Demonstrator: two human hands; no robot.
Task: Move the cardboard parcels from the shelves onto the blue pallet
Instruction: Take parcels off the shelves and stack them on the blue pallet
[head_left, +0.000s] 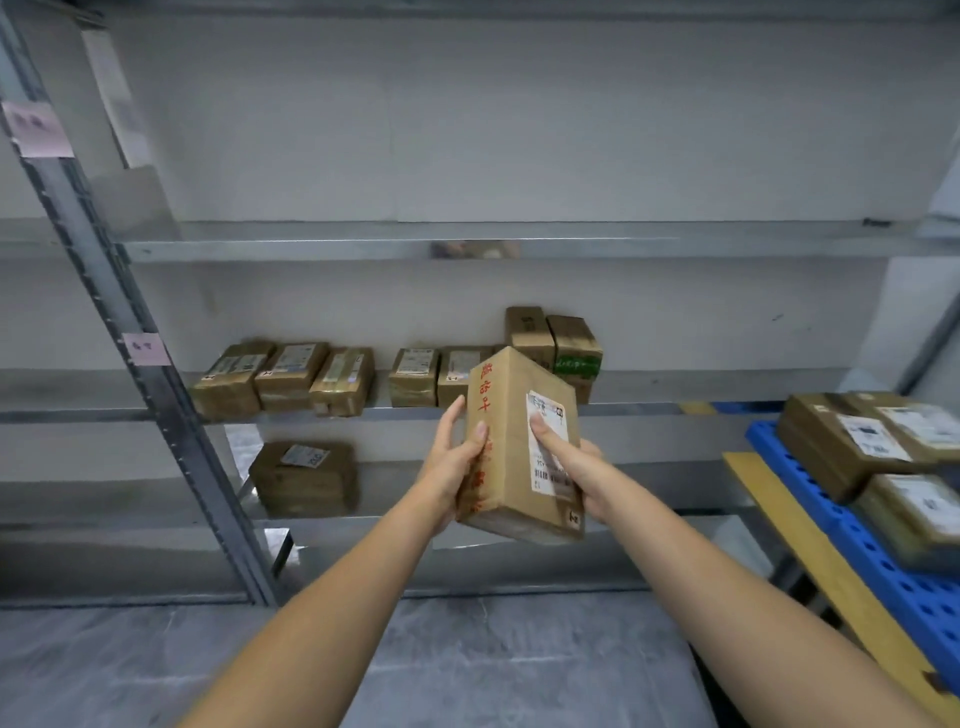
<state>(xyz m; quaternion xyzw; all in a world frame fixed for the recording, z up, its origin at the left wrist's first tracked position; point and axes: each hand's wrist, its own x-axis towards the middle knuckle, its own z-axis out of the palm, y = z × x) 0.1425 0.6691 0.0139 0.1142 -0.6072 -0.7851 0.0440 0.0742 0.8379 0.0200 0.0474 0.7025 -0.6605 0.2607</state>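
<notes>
**Two hands, one parcel, held clear of the shelving**

Two metal shelves (649, 410) of the rack span the wall, with bare steel showing to the right of the stacked goods. At the right edge, the blue pallet (857, 540) sits beside the rack, carrying parcels on the pallet (862, 441) near its far end; its nearer surface lies open. A row of shelved parcels (291, 376) lines the middle shelf close to its front lip, and a single lower parcel (306, 478) rests below. In front, off the shelf, the held parcel (519, 452) is tilted in mid-air. The left hand (452, 457) clasps its left side; the right hand (571, 467) wraps its right edge, thumb across the label (553, 447).
</notes>
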